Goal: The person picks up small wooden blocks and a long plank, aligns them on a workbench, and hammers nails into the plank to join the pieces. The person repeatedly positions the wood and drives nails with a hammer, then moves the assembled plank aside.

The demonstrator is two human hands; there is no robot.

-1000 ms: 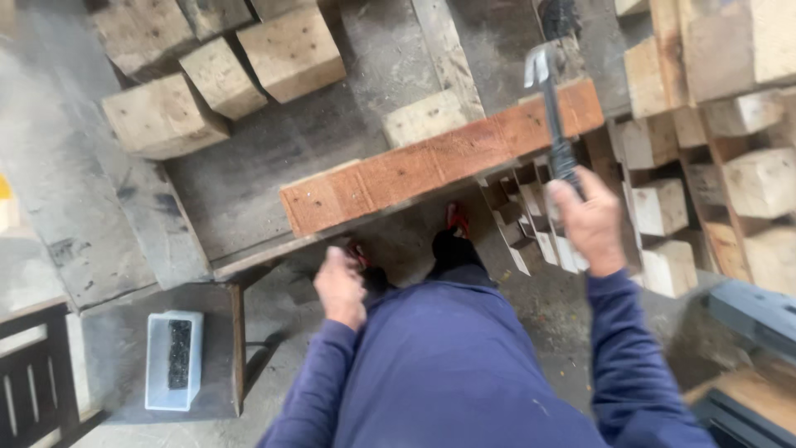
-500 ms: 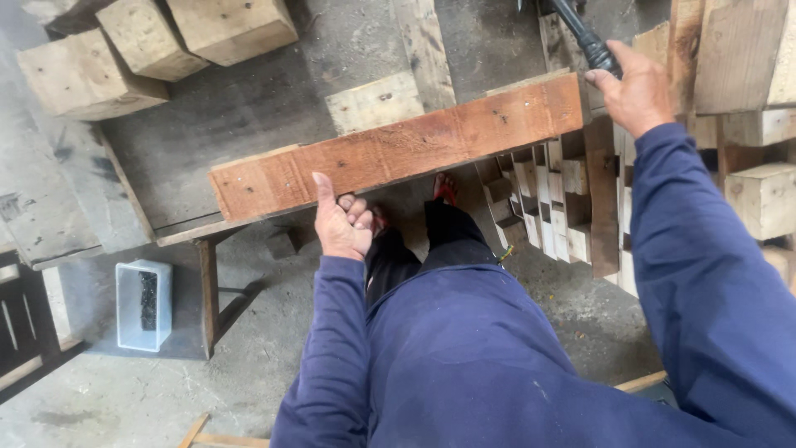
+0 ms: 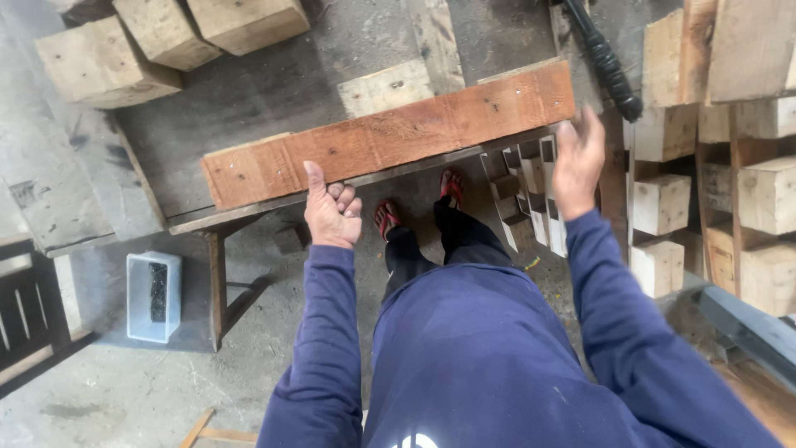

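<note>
Left hand [image 3: 332, 214] curls against the near edge of the long reddish-brown wooden plank [image 3: 390, 137], thumb up on its face, as it lies across the worktop [image 3: 199, 222]; right hand [image 3: 578, 159] hangs spread, empty, beside the plank's far end. It looks stiff, heavy, rough: best gripped on both long edges. The black-handled tool [image 3: 609, 66] has left the right hand since half a second ago.

My one camera sits on my head, looking steeply down, close over my torso, the reddish plank [image 3: 390, 137] upper centre, floor [image 3: 108, 390] lower left.
</note>
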